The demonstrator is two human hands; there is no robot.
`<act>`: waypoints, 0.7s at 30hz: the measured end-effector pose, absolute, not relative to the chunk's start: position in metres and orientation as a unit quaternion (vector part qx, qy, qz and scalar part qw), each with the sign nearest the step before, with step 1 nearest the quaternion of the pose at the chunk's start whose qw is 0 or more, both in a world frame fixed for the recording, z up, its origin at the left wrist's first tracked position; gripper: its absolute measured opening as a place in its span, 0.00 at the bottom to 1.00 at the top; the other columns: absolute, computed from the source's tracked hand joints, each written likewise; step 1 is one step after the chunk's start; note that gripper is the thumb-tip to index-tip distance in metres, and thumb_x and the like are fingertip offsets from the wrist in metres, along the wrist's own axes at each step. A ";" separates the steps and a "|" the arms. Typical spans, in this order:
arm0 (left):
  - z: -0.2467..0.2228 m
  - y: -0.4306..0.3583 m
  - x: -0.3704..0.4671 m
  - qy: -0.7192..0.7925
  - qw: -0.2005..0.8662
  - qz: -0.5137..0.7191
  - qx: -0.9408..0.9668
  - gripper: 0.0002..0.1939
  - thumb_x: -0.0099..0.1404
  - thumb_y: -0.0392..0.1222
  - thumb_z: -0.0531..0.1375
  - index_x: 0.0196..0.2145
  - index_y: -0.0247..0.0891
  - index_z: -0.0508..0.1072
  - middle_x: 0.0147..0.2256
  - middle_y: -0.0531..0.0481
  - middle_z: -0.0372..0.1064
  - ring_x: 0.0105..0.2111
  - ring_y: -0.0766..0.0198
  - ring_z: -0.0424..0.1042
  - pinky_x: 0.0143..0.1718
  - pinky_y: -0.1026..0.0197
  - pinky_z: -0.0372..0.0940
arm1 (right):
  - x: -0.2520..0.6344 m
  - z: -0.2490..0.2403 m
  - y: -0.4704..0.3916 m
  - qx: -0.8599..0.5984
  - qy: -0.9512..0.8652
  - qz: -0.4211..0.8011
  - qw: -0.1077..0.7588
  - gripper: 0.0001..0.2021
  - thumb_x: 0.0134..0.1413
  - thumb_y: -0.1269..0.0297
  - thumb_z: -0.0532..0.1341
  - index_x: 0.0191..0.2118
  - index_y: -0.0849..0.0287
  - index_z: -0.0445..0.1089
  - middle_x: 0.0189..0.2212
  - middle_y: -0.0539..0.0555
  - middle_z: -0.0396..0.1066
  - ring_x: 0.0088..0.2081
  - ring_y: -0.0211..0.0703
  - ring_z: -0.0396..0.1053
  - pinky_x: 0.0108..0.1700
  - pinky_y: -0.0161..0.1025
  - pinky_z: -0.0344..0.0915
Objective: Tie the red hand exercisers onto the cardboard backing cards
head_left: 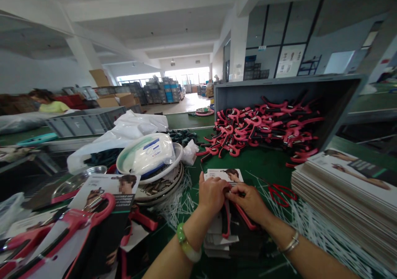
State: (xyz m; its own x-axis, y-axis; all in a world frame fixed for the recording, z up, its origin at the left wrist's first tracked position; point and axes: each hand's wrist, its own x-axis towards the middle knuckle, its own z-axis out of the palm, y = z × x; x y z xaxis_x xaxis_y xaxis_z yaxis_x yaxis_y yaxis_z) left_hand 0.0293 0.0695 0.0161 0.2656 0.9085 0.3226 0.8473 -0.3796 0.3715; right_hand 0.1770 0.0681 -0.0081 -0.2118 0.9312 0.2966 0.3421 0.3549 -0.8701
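Observation:
Both hands meet over a pink and black hand grip [227, 223] that lies on a stack of printed cards [217, 246] at the front middle. My left hand [213, 193] is closed round the top of the grip, its fingers bent towards the right. From the other side my right hand [248, 201] pinches at the same spot, with thumb and fingers together. Whatever small part sits between the fingertips is hidden. The grip's two handles point down towards me. Part of a white card [228, 174] shows just beyond the fingers.
A tipped grey crate [291, 79] spills pink grips [248, 130]. Card stacks [350, 204], red scissors [281, 194] and white ties [322, 233] lie right. Left are bowls [176, 163] and carded grips [89, 225]. A person [51, 103] is at far left.

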 end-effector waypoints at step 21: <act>0.005 0.075 0.029 0.543 0.074 0.268 0.792 0.11 0.59 0.36 0.56 0.33 0.48 0.77 0.33 0.53 0.76 0.40 0.57 0.71 0.59 0.39 0.39 | 0.177 -0.015 0.076 -0.479 -0.685 0.369 0.406 0.15 0.45 0.52 0.61 0.21 0.59 0.67 0.20 0.50 0.66 0.26 0.42 0.63 0.30 0.37 0.58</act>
